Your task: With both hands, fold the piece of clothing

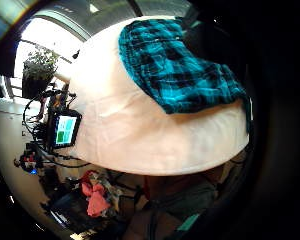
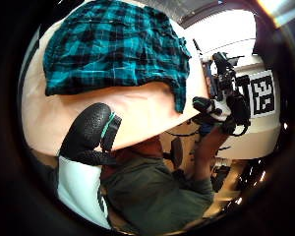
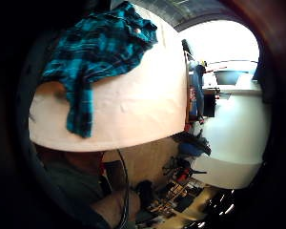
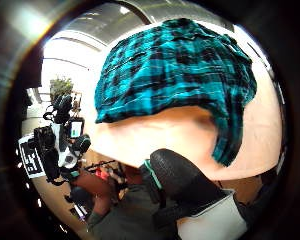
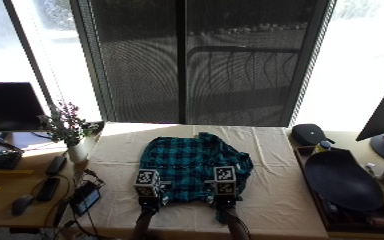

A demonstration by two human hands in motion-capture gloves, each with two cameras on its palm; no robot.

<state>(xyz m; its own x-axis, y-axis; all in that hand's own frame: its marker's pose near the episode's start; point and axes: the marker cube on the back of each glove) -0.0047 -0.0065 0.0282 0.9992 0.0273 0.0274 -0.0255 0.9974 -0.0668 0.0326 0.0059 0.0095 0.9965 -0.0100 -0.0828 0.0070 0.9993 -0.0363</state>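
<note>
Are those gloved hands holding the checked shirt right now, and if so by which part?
Probably not. Both palm cameras look down on the teal plaid shirt from above, lying on the table. The left hand and right hand hover near its near edge; fingers hidden.

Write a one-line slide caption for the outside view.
Both gloved hands, left hand and right hand, at the near edge of a teal plaid shirt lying on the cloth-covered table.

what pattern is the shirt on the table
Teal and black plaid shirt; the pattern shows best in the right thumb side palm view.
</note>
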